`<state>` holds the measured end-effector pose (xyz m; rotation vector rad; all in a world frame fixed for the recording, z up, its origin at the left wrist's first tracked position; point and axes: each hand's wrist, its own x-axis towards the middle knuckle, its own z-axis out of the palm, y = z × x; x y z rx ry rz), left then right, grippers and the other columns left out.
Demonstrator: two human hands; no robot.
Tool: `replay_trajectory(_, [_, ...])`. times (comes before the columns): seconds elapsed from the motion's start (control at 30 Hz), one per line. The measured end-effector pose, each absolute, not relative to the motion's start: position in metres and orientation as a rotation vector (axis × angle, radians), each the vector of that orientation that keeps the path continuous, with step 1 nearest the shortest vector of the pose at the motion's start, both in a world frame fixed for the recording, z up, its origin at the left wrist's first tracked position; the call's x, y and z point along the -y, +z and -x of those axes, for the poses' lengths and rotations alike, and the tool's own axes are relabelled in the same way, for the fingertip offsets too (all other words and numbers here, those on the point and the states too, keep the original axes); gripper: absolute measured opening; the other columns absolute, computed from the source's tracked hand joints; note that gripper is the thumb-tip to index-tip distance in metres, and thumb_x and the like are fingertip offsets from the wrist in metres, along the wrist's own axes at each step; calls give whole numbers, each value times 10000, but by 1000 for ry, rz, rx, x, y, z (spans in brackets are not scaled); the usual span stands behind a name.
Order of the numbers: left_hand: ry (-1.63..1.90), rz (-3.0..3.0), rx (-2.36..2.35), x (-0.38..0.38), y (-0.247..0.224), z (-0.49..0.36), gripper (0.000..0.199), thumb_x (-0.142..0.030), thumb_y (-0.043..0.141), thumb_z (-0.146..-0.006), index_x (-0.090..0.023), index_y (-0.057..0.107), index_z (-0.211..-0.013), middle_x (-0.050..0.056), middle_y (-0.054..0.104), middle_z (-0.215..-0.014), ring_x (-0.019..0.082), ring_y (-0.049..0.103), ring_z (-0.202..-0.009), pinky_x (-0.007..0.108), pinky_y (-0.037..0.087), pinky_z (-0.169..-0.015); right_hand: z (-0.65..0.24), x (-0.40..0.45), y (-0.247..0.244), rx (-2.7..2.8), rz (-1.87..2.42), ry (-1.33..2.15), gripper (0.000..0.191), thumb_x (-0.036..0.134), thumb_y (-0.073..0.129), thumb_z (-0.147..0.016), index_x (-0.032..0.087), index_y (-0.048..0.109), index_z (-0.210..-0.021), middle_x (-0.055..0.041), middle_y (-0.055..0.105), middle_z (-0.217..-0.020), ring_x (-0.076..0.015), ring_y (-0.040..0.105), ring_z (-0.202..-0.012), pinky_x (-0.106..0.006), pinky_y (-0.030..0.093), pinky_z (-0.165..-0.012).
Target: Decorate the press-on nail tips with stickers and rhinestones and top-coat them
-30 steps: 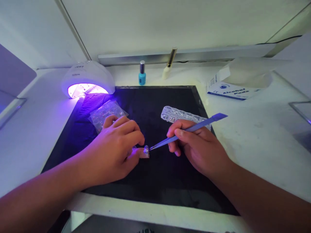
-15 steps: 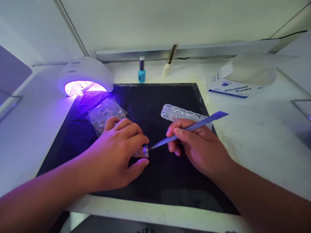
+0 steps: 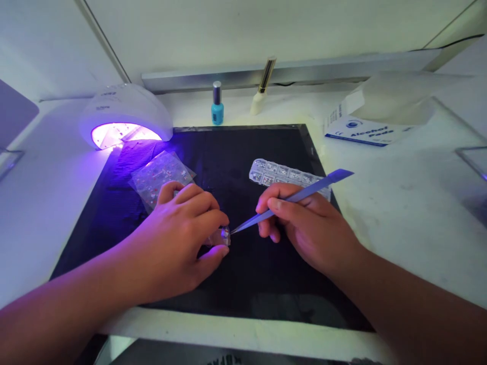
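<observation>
Between thumb and fingers, my left hand (image 3: 186, 233) grips a small clear piece (image 3: 218, 237) with shiny bits at its right end; most of it is hidden by the hand, so I cannot tell its kind. My right hand (image 3: 308, 218) is closed around blue tweezers (image 3: 292, 197), held like a pen. Their fine tip points left and lies at the shiny end of the clear piece; whether it touches, I cannot tell. Behind my right hand is a clear compartment case (image 3: 283, 171) with tiny gems. A clear bag (image 3: 160, 175) of small decorations lies beyond my left hand.
A black mat (image 3: 243, 284) covers the middle of the white table (image 3: 403, 203). A lit nail lamp (image 3: 131, 109) stands at back left. Behind the mat are a blue polish bottle (image 3: 217, 109) and a cream bottle (image 3: 258, 101). An alcohol pads box (image 3: 365, 129) sits at back right.
The whole view has shifted slightly, with things appearing a little further left and higher. Both hands keep their grips, and the tweezer tip stays at the clear piece's end.
</observation>
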<state>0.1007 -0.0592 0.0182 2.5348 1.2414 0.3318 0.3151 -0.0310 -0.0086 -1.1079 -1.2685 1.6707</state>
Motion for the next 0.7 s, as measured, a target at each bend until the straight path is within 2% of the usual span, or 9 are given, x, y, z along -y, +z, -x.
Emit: replay_trajectory(0.7, [330,-2533,-1234,58,18,-101,107,-257,603,-894,-225,674,-966,28,665,-961,243,566,-947,508,323,-909,-315,31,-9,1285,1137,1670,158,296,599,-798,188,639,-690,10,610,-504,-106,514,-440,-237,369,-433])
